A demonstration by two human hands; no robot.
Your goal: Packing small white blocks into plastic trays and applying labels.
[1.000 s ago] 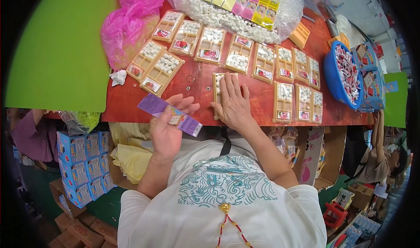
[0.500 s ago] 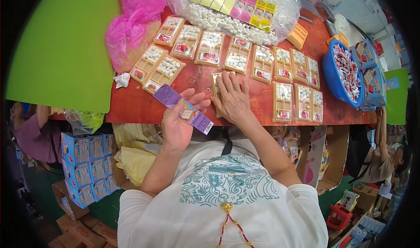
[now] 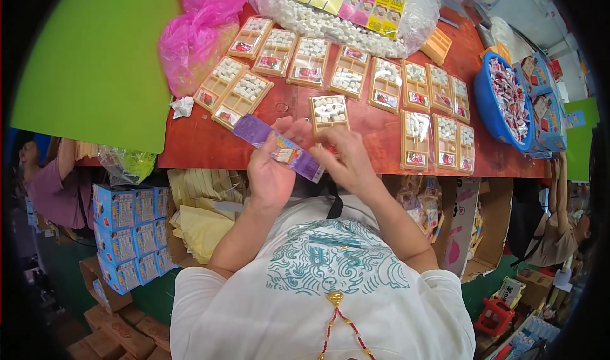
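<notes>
My left hand [image 3: 273,176] is palm up, with a flat purple printed card sleeve [image 3: 298,162] lying across it under the thumb. My right hand [image 3: 351,163] is curled over the near end of a tan compartment tray [image 3: 330,109], close to the sleeve's right end. Its fingers and thumb are bent together, and what they grip is hidden. White chalk-like blocks fill the tray's far part, and a bit of red shows by my fingertips. More such trays [image 3: 308,61] under clear covers stand behind it, each with white blocks and a small strawberry-printed piece.
A clear bag of white blocks [image 3: 337,28] lies at the back with printed sheets [image 3: 349,4] on it. At the left are a pink plastic bag [image 3: 190,49] and a green board [image 3: 89,61]. A blue basin of small packets [image 3: 483,112] stands right, beside blue boxes [image 3: 541,120].
My right hand has drawn back from lying flat over the tray, uncovering its white blocks, and its fingers have curled. My left hand with the purple sleeve has shifted slightly right.
</notes>
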